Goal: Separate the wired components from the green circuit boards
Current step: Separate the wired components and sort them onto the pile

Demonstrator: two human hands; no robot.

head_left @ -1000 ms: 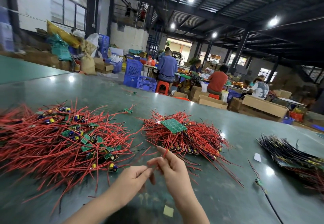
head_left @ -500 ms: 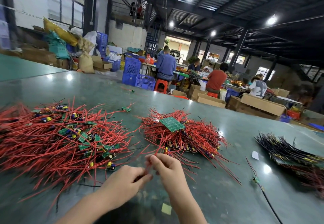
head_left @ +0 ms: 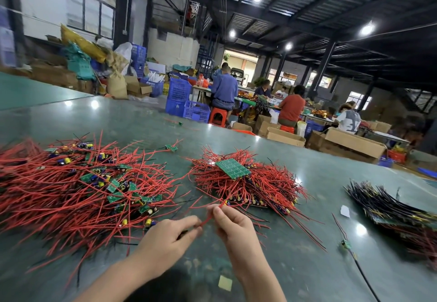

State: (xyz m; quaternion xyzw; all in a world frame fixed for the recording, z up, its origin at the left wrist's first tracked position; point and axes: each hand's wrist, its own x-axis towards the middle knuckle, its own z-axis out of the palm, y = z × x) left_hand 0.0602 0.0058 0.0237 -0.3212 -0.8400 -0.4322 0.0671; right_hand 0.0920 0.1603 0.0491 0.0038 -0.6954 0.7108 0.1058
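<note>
Two hands, L (head_left: pixel 169 233) & R (head_left: pixel 233 222), grip on red wire (head_left: pixel 211 215); no legible writing.

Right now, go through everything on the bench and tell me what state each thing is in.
left hand: pinching the red wire's lower end.
right hand: pinching the same red wire higher up.
green circuit board: flat on the middle wire pile.
left pile: loose, tangled, small boards mixed in.
black wire bundle: stacked at right.

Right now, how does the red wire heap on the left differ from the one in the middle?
The left heap sprawls wide and loose, with many small green boards scattered through it. The middle heap is smaller and tighter, with one large green panel lying on top. Both are red wires on the same table.
</note>
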